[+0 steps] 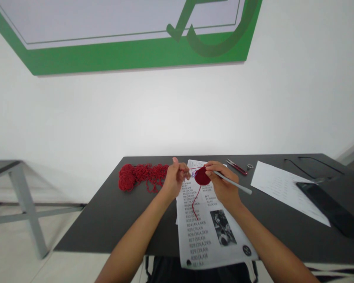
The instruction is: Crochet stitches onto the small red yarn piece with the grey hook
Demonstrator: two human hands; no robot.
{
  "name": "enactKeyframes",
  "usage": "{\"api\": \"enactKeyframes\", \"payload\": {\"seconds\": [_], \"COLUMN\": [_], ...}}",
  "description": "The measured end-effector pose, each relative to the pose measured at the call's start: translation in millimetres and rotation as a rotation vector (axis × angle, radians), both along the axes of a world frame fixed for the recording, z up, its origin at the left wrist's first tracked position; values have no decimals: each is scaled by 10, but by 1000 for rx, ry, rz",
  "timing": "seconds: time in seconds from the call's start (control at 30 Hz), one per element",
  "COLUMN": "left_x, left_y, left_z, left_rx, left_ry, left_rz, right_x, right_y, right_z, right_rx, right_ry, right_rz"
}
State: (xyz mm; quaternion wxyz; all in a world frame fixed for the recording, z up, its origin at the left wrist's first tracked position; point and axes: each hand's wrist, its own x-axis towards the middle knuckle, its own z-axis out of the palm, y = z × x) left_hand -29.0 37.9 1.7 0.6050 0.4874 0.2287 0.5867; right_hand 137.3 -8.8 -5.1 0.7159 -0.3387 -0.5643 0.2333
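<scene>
My right hand [222, 181] is closed around a grey-handled crochet hook [234, 183], its fingertips also at the edge of a round dark red crochet piece [202, 176]. A loose red tail hangs down from that piece over the printed pattern sheet [200, 243]. To the left, my left hand [177, 177] is closed with its thumb raised, and a red strand runs taut from its fingers to the piece. Beside my left hand lies a red yarn ball [127, 179] with a heap of loose, tangled yarn [150, 175]. The hook's tip is too small to make out.
Red-handled thread snips [237, 167] and a small metal ring [249, 166] lie beyond my right hand. Farther right are another printed sheet [286, 192], glasses [315, 171] and a black phone [330, 208]. The dark table [106, 224] backs onto a white wall.
</scene>
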Motion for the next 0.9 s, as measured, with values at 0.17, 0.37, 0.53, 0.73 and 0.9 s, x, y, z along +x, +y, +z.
{"api": "enactKeyframes", "payload": {"seconds": [0.17,0.37,0.53,0.73,0.9], "left_x": [-12,120,168,174,222], "left_y": [-112,-202,-203,-258,-267], "left_z": [154,-11,-116,-115,-184], "left_rx": [-224,8,195,195,119], "left_ry": [-377,-132,23,151,9], "left_rz": [-233,-225,-46,101,23], "right_x": [-29,-66,-80,-106,-124], "right_y": [-13,-71,-60,-102,-129], "right_z": [-18,-10,-17,-42,-100], "right_rx": [38,85,110,104,167], "right_ry": [-51,-131,-136,-275,-385], "right_rz": [1,-107,-156,-204,-322]}}
